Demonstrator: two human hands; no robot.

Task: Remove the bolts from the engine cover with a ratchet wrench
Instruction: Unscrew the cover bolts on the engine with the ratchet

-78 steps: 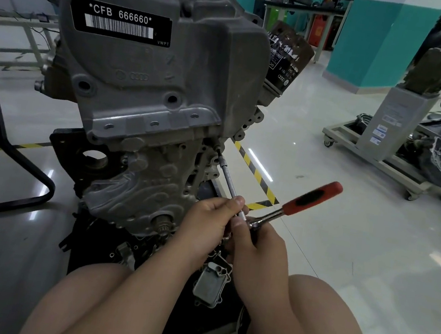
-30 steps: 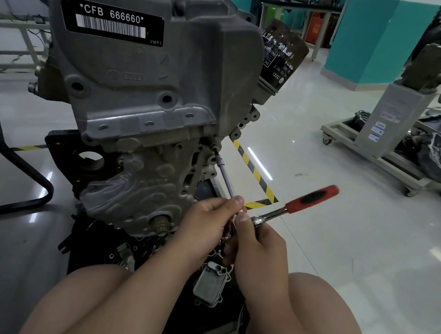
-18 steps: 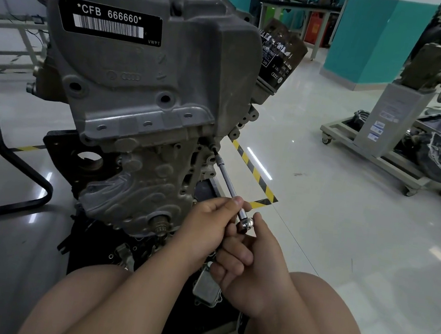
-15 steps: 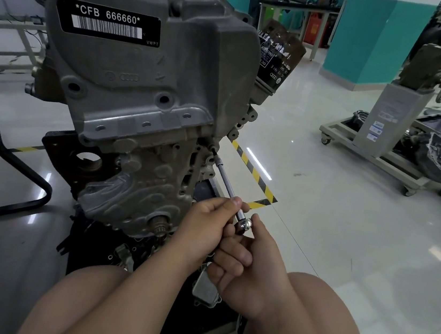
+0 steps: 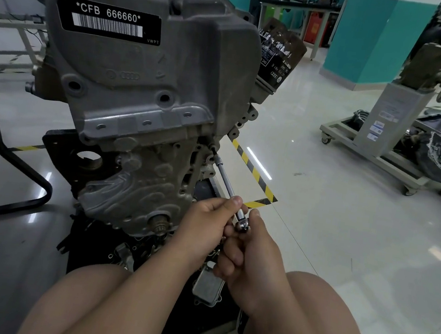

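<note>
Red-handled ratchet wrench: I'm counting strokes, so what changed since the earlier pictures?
Its red handle swung from upper right down out of sight under the right hand, whose thumb now meets the chrome ratchet head. The left hand still pinches the steel extension bar, still seated at the grey engine cover's right edge.

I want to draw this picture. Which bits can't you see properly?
All in the head view:
1. The ratchet wrench: its handle is hidden by the right hand; only the shiny head shows.
2. The bolt: covered by the far tip of the extension bar, which the left hand pinches.
3. The engine cover: its top is cut off by the upper edge.
4. The oil filter: its small print is too blurred to read.
</note>
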